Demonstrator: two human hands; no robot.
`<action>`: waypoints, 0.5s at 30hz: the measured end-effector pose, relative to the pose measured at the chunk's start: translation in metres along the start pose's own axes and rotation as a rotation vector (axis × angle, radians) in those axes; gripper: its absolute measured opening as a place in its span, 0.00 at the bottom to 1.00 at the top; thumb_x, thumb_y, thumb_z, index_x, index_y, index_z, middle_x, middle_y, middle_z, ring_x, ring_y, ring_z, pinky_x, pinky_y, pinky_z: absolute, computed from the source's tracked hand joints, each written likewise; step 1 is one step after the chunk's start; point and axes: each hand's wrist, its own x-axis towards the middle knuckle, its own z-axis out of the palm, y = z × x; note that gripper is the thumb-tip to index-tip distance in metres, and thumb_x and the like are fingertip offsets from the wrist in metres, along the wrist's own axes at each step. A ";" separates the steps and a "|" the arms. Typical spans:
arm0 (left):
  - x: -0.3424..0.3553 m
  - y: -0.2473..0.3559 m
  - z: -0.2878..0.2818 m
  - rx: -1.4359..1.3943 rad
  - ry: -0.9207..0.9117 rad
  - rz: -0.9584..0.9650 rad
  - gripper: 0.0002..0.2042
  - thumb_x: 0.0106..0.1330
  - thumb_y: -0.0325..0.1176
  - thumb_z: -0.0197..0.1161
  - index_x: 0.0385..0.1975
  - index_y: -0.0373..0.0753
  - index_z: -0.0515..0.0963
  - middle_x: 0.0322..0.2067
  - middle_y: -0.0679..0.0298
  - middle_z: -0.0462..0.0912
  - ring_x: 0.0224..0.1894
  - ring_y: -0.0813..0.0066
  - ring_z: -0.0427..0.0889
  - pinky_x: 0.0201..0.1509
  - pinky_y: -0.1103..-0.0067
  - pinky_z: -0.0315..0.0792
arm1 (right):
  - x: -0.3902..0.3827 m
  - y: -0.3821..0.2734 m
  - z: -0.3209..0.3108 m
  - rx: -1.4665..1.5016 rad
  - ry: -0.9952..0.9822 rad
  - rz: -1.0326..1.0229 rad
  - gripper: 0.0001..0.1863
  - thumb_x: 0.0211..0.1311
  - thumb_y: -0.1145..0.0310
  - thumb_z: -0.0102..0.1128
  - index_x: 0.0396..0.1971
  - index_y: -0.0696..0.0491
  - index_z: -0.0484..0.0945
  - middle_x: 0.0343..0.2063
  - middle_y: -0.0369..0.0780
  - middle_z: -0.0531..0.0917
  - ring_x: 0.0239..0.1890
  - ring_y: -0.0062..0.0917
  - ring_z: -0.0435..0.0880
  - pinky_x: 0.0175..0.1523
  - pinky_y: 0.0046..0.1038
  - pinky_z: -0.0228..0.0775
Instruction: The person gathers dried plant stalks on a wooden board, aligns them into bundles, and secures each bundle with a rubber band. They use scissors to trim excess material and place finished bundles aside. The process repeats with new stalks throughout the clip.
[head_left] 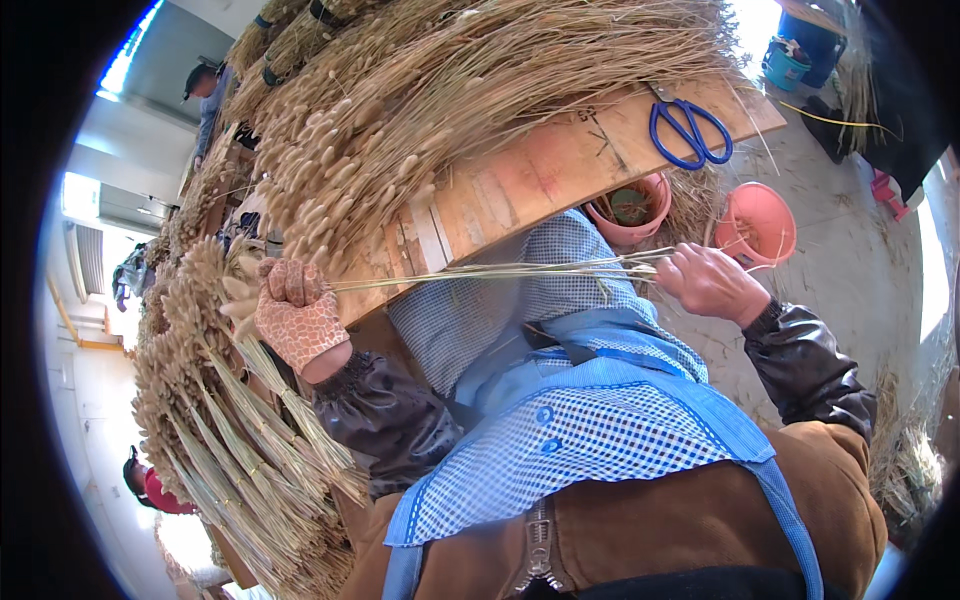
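Fingers closed: L gloved hand is gripping thin stem bunch, R bare hand is pinching it nr opp. end, ideally aligning stems w/ lt., even tension.

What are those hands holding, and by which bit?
A thin bunch of grass stalks. The left hand holds them, seemingly near the fluffy heads; the right hand pinches them toward the opposite end.

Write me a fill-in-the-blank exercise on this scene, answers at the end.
1. A patterned ____ covers the left hand; the right hand is bare.
2. Dried grass stems stretch ____ the left hand and the right hand.
3. The scissors on the wooden board have ____ handles.
Missing words: glove; between; blue.
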 end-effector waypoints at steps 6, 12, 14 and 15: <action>-0.004 0.011 -0.003 -0.024 -0.109 -0.079 0.08 0.70 0.30 0.42 0.31 0.36 0.68 0.13 0.72 0.52 0.11 0.83 0.47 0.14 0.83 0.45 | -0.060 0.002 0.016 -0.089 -0.076 0.127 0.08 0.57 0.68 0.56 0.27 0.55 0.68 0.20 0.39 0.71 0.26 0.30 0.75 0.30 0.30 0.69; -0.015 0.016 0.001 -0.054 -0.306 0.052 0.08 0.71 0.31 0.43 0.28 0.40 0.66 0.13 0.74 0.52 0.11 0.84 0.47 0.14 0.84 0.45 | -0.127 -0.009 0.037 -0.162 -0.220 0.138 0.08 0.57 0.66 0.56 0.29 0.55 0.70 0.22 0.39 0.73 0.29 0.30 0.76 0.33 0.29 0.71; -0.020 0.019 0.002 -0.052 -0.370 0.081 0.09 0.71 0.31 0.43 0.26 0.42 0.65 0.13 0.74 0.52 0.11 0.85 0.48 0.14 0.84 0.45 | -0.152 -0.014 0.048 -0.142 -0.354 0.166 0.08 0.57 0.66 0.55 0.29 0.55 0.71 0.23 0.39 0.74 0.30 0.30 0.76 0.34 0.29 0.71; -0.023 0.021 0.002 -0.041 -0.380 0.084 0.09 0.71 0.31 0.44 0.25 0.44 0.63 0.13 0.74 0.52 0.11 0.85 0.48 0.14 0.84 0.45 | -0.165 -0.015 0.054 -0.144 -0.355 0.172 0.06 0.56 0.68 0.54 0.28 0.55 0.72 0.23 0.39 0.75 0.31 0.29 0.76 0.36 0.30 0.71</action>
